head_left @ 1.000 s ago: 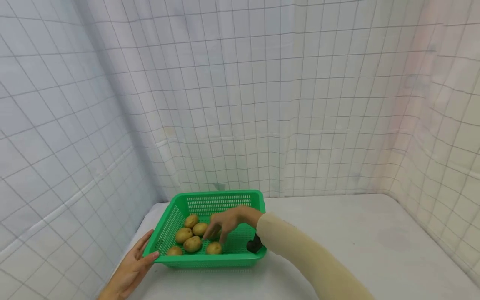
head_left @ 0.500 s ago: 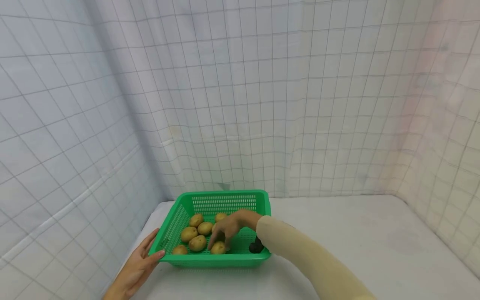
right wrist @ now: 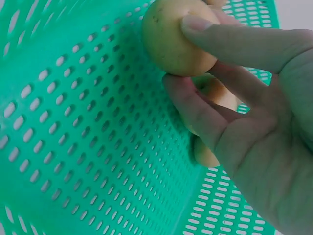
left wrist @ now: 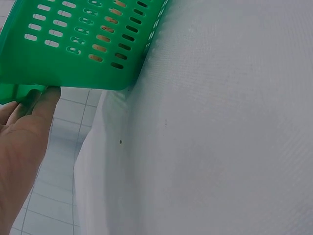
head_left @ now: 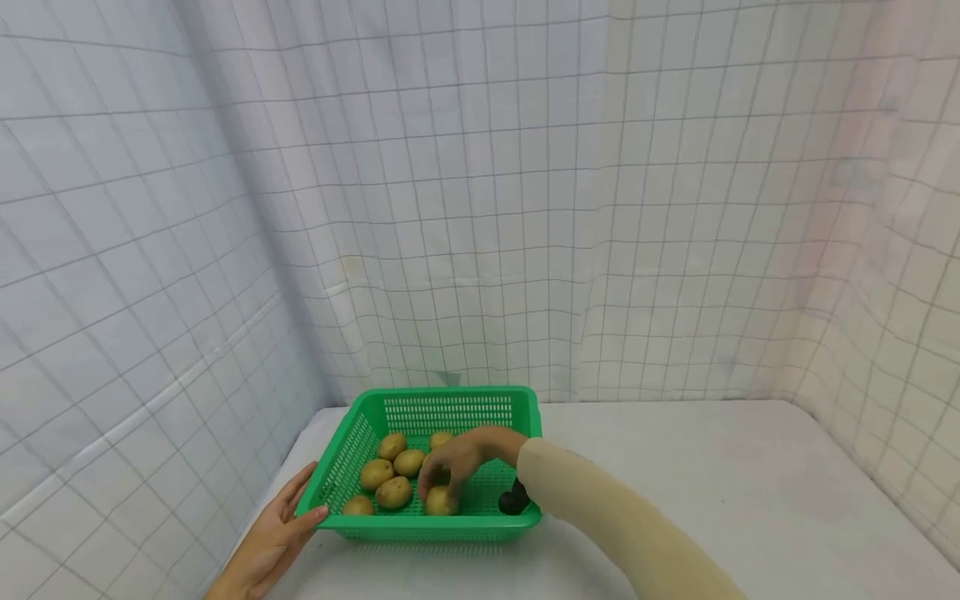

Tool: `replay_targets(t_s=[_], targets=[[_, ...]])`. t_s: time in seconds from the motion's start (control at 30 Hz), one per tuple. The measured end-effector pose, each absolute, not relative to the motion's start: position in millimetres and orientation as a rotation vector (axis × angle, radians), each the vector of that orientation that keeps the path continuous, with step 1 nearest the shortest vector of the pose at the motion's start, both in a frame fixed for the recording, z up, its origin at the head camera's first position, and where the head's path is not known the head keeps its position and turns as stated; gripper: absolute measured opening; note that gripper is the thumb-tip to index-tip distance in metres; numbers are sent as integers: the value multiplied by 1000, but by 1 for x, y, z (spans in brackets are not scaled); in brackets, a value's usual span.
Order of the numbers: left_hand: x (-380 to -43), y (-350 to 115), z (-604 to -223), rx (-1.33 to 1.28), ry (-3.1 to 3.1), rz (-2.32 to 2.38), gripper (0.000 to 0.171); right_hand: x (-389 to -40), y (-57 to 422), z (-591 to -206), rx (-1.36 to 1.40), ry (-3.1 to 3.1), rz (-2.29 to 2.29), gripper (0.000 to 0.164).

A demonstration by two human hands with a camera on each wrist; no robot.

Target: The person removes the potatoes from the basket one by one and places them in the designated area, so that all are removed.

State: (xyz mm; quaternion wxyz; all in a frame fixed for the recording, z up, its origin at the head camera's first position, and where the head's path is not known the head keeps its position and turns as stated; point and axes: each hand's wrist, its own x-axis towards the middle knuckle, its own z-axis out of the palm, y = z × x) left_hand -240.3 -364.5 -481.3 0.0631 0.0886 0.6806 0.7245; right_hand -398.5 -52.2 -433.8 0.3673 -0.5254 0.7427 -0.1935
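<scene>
Green rectangular plastic basket (head_left: 390, 522): left hand (head_left: 272, 533) grips it, likely for steadiness.
Round tan potato (right wrist: 171, 44): right hand (head_left: 461, 456) pinches it.

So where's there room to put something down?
The biggest free patch is the white table between the cream sleeve and the right curtain. In the green basket, a small gap lies between the potato in the right hand and the black thing. The basket's left half is crowded with other potatoes.

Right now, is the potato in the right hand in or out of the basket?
In. Head view: potato, pinched by the right hand, within the walls of the basket. Lifted or resting: cannot tell.
</scene>
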Motion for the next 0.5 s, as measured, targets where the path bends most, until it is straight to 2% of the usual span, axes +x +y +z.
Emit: replay_targets(t_s=[0.5], targets=[[-236, -364, -481, 301, 2022, 2232, 84, -390, -37, -396, -1381, 1917, -619, 42]])
